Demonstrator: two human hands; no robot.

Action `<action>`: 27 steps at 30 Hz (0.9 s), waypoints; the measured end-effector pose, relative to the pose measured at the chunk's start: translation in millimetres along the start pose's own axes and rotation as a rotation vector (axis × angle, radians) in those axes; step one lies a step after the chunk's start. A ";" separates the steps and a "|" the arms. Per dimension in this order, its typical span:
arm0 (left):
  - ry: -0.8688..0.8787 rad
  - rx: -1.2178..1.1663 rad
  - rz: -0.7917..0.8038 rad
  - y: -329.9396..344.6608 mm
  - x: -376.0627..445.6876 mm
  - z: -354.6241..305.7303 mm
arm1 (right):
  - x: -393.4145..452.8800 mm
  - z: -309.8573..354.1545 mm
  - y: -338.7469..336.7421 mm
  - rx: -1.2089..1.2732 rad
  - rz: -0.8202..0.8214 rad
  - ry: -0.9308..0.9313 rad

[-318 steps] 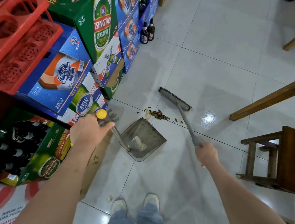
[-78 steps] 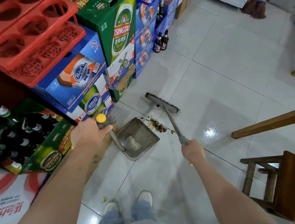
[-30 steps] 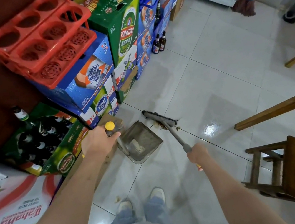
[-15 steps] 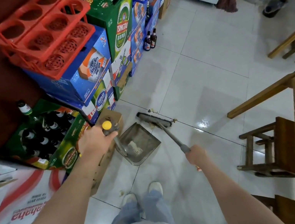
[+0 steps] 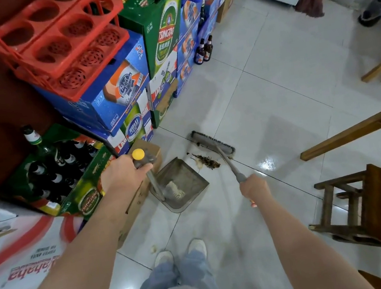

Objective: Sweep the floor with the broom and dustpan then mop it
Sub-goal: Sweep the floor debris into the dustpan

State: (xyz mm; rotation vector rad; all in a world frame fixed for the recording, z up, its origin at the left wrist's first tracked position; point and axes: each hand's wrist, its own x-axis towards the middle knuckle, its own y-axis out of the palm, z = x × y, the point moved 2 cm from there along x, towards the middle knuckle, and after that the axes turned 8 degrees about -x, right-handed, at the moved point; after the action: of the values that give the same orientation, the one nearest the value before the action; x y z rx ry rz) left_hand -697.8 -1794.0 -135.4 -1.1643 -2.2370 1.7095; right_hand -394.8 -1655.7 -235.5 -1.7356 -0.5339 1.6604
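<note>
Since half a second earlier the broom [image 5: 213, 142] had drawn back from the dustpan [image 5: 182, 183], baring debris [image 5: 206, 161] between them on the floor [image 5: 277, 94]. Right hand [image 5: 253, 188] gripped its handle; left hand [image 5: 124, 174] clasped the dustpan's. Fingers hidden; mop [image 5: 309, 4] partly cut off

Even indoor light, glare patch on floor tiles [image 5: 269, 162], wide-angle bending at edges (slightly soft throughout)

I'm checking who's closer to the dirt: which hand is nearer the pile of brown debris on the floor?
Right. The right hand is just below-right of the debris pile; the left hand is farther left, past the dustpan.
</note>
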 end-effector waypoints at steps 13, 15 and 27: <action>0.016 -0.006 -0.024 0.4 5.8 1.6 | -15.9 -15.5 13.6 -0.099 0.105 0.002; 0.028 0.003 -0.035 0.5 4.8 2.1 | -24.0 -23.0 23.0 -0.089 0.106 0.008; 0.043 0.021 -0.021 0.7 5.7 2.9 | -11.6 2.5 21.3 0.013 0.036 0.021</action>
State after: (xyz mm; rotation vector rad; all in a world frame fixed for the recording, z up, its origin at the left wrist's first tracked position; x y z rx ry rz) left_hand -702.9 -1792.7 -139.2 -1.1580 -2.1933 1.6797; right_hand -401.7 -1678.1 -242.2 -1.7604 -0.4841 1.6651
